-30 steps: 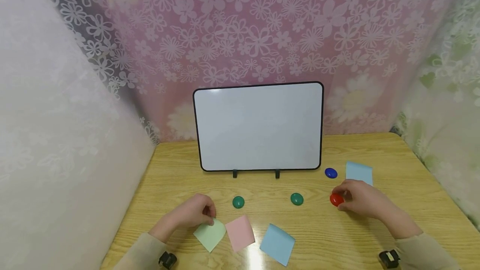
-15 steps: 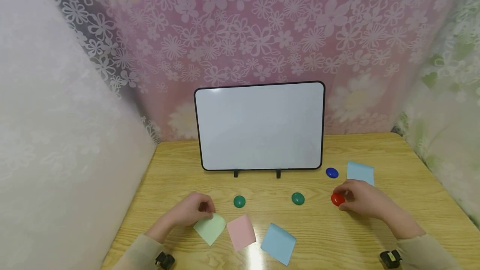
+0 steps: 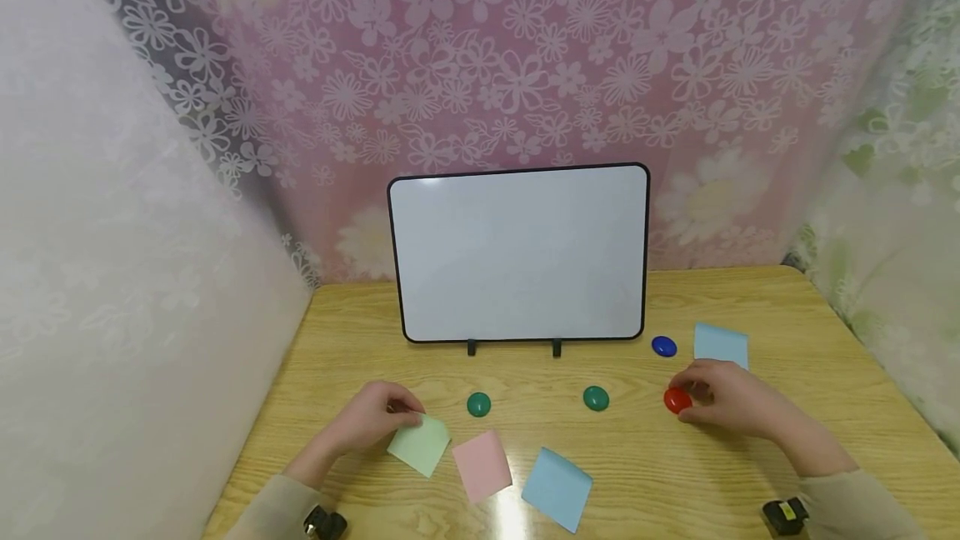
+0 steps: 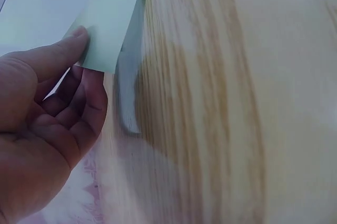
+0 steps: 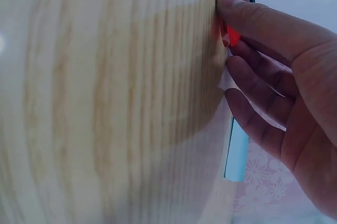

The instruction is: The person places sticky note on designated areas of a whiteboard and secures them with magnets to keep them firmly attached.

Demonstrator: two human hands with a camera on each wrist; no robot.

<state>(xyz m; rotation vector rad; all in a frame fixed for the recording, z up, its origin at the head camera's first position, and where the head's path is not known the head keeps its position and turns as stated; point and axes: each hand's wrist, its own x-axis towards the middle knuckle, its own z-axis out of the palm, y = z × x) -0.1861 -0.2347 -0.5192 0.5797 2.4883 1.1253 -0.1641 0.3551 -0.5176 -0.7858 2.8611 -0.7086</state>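
My left hand (image 3: 373, 419) pinches the near-left corner of a light green sticky note (image 3: 421, 445) between thumb and fingers. In the left wrist view the green note (image 4: 113, 21) is lifted off the tabletop at the thumb. On the right, my right hand (image 3: 731, 398) grips a round red magnet (image 3: 677, 401) by its edges, low at the table. The red magnet (image 5: 232, 34) is partly hidden by the thumb and fingers in the right wrist view. A pink sticky note (image 3: 482, 466) lies just right of the green one.
A whiteboard (image 3: 519, 252) stands on small black feet at the back. Green magnets lie left (image 3: 478, 404) and right (image 3: 596, 398) before it. A blue magnet (image 3: 663, 346) and a blue note (image 3: 722, 344) sit behind my right hand. Another blue note (image 3: 557, 488) lies in front.
My left hand has shifted slightly left and taken the green note's edge, raising it and drawing it a little away from me. The right hand has stayed on the red magnet.
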